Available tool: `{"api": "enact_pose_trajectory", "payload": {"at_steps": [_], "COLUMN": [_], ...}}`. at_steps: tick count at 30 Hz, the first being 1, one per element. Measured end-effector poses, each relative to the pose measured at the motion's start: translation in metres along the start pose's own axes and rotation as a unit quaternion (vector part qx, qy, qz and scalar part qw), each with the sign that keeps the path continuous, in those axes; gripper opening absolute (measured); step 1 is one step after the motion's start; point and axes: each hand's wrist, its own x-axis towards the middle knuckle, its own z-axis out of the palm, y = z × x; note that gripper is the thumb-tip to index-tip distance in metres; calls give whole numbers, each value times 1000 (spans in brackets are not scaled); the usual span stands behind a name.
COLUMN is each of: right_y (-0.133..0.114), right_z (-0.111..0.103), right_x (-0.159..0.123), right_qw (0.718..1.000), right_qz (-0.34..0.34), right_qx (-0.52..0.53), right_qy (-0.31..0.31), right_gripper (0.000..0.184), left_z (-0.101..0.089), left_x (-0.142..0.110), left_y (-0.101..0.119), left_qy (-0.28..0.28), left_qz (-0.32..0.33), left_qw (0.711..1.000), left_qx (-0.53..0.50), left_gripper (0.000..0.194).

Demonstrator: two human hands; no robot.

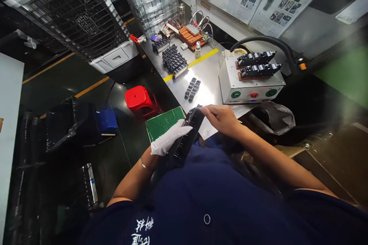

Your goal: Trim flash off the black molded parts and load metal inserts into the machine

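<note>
A long black plastic part (193,123) with pale marks along it is held tilted in front of my body. My left hand (171,138), in a white glove, is closed around its side. Bare, my right hand (220,118) pinches the far end of the same part between thumb and fingers. Beyond it, two ribbed black strips (192,90) lie side by side on the metal table (205,97). A green board (165,123) shows beside my gloved hand. The lower end of the held part is dark against my shirt.
Rows of black parts (174,61) stand on the table's left side, near an orange fixture (193,36) and a small bottle (197,49). A white control box (253,84) carries two black parts (258,69). A red stool (141,99) and a large fan unit (77,19) stand left.
</note>
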Motion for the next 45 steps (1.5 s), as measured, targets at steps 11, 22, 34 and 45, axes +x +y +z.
{"api": "enact_pose_trajectory", "payload": {"at_steps": [11,22,34,45], "right_y": [-2,-2,-2,0], "right_z": [-20,-34,-37,-30], "right_x": [-4,-4,-10,-23], "right_qw": [991,978,971,979], "right_qz": [-107,-173,-209,-201], "right_qx": [-86,-120,-112,-39], "right_qy": [9,4,-23,-16], "right_gripper": [59,60,60,56], "left_z": [-1,6,15,22], "left_x": [11,5,-1,-4], "left_y": [-34,-34,-26,-28], "left_qy": [343,326,238,237], "left_qz": [154,166,143,123], "left_qw": [886,888,943,960], "left_qx": [270,278,182,82], "left_gripper": [80,78,75,63]}}
